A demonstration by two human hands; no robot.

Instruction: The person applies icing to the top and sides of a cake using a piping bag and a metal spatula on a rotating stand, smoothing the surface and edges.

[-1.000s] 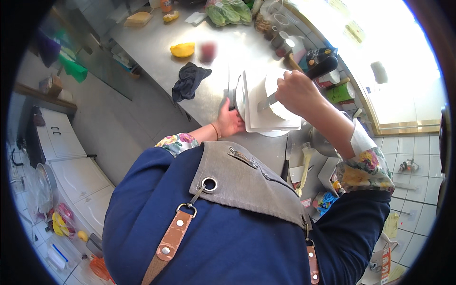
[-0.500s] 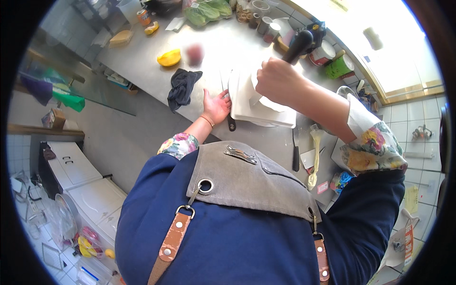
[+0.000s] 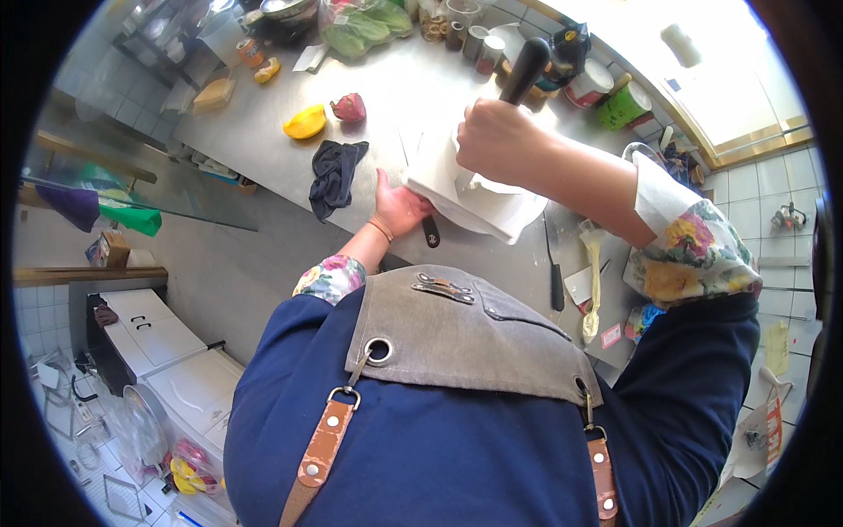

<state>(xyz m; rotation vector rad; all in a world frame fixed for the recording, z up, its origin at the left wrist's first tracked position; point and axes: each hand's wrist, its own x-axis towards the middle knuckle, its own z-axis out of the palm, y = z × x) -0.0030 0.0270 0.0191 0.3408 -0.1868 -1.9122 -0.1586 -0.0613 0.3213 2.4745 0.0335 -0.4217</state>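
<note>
My right hand point(image 3: 493, 139) is closed round the black handle of a large knife point(image 3: 527, 70), its butt pointing up and away. A pale, broad blade seems to hang below the fist, washed out by glare. My left hand point(image 3: 399, 209) has its fingers under the left edge of a white cutting board point(image 3: 465, 213), thumb stretched out; the board is tilted. Something white and rounded shows beneath the board's right side. Near my left hand lie a crumpled dark cloth point(image 3: 335, 177), a yellow mango-like fruit point(image 3: 305, 122) and a dragon fruit point(image 3: 349, 108).
A black knife handle point(image 3: 430, 233) pokes out beside the board. Another knife point(image 3: 556, 277) lies to the right, near a long pale-yellow utensil point(image 3: 590, 281). Bagged greens point(image 3: 364, 26), jars point(image 3: 490, 54) and tins point(image 3: 588, 83) line the back of the steel counter point(image 3: 255, 123).
My left hand has slid its fingers under the board, which now tilts up. My right hand has shifted slightly left with the knife. The dragon fruit, blurred before, is sharp now.
</note>
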